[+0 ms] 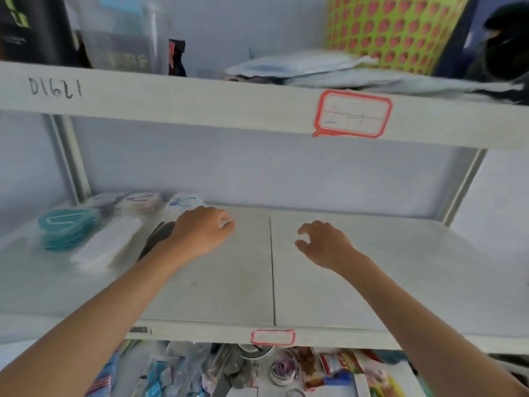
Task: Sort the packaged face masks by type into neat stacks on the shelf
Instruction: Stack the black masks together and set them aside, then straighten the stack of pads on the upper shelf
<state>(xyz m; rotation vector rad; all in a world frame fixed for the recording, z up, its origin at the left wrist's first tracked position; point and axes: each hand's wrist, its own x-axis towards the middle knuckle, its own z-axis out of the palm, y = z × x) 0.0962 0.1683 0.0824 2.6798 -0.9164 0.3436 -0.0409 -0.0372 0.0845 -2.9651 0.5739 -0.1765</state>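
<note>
Middle shelf [372, 267]: lying at left, teal masks [67, 229], white masks [108, 245], dark pack [159, 236], blurred packs behind.
Left hand [200, 230]: hovering beside dark pack, fingers curled, holding nothing.
Right hand [323, 242]: hovering, fingers loosely curled, empty.
Top shelf [200, 101]: carrying strawberry-print basket [392, 30], contents hidden; pale-blue packs [309, 67] piling alongside.

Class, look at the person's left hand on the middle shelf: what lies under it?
A dark flat packet pokes out beneath the left hand and wrist, on the white shelf. Most of it is covered, so its type is unreadable.
</note>
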